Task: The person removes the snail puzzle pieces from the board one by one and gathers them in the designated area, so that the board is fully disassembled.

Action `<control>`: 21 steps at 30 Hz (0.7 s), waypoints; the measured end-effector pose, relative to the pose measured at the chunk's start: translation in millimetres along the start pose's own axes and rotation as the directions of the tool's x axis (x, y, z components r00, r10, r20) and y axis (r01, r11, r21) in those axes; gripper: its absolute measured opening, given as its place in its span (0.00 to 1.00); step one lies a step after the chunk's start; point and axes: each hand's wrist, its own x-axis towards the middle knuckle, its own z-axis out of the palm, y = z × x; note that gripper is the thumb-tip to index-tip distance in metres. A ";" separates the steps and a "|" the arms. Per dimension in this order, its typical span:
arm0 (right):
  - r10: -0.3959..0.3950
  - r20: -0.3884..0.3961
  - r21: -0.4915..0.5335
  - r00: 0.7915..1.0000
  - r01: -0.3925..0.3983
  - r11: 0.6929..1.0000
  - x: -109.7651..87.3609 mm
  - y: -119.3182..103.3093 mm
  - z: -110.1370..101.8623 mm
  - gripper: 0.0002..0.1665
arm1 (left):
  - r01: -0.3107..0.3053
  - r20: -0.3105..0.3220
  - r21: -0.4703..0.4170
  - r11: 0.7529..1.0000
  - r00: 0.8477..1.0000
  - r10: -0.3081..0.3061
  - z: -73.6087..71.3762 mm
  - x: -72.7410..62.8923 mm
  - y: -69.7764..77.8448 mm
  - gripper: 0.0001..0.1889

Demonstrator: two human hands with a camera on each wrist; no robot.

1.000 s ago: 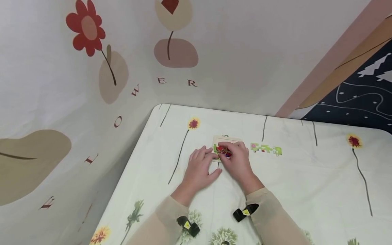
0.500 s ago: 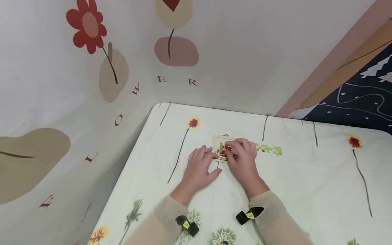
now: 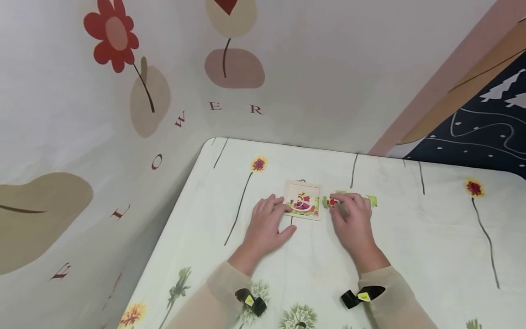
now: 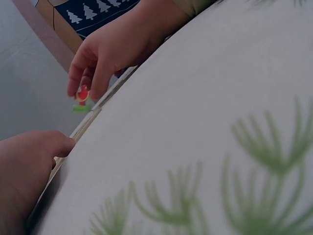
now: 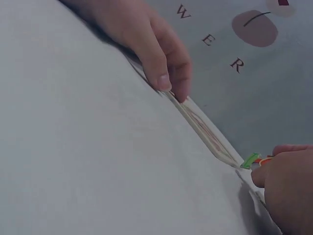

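A small wooden puzzle board [image 3: 302, 185] lies on the table, with colourful jigsaw pieces [image 3: 303, 204] in its lower part and bare wood above them. My left hand [image 3: 265, 226] rests at the board's lower left edge, fingers fairly straight and thumb spread off it. To the right of the board, my right hand [image 3: 355, 221] pinches a green and red jigsaw piece [image 3: 332, 201] between thumb and fingertips. The left wrist view shows this jigsaw piece [image 4: 82, 106] held raised. Light green jigsaw pieces [image 3: 372, 200] lie partly hidden behind my right hand.
A white flower-printed cloth [image 3: 427, 242] covers the table. Behind it and to the left hangs a printed curtain-like backdrop [image 3: 312, 91] with the letters of FLOWER. Each sleeve carries a black wrist camera, the right one [image 3: 361, 297] near the front.
My right hand has lifted the green and red jigsaw piece off the board and carried it right, uncovering the pieces in the board. The left hand has stayed at the board's edge.
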 end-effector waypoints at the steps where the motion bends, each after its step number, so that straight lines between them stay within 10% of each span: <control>1: 0.014 0.000 -0.004 1.000 -0.014 1.000 -1.0 1.9 -2.9 0.24 | -0.002 -0.003 -0.002 1.000 1.000 0.002 0.1 -0.1 -0.5 0.23; 21: 0.237 0.082 -0.091 0.968 -0.230 0.969 -9.7 7.8 -25.5 0.22 | -0.010 -0.003 -0.004 1.000 1.000 0.010 1.7 -0.3 -1.2 0.24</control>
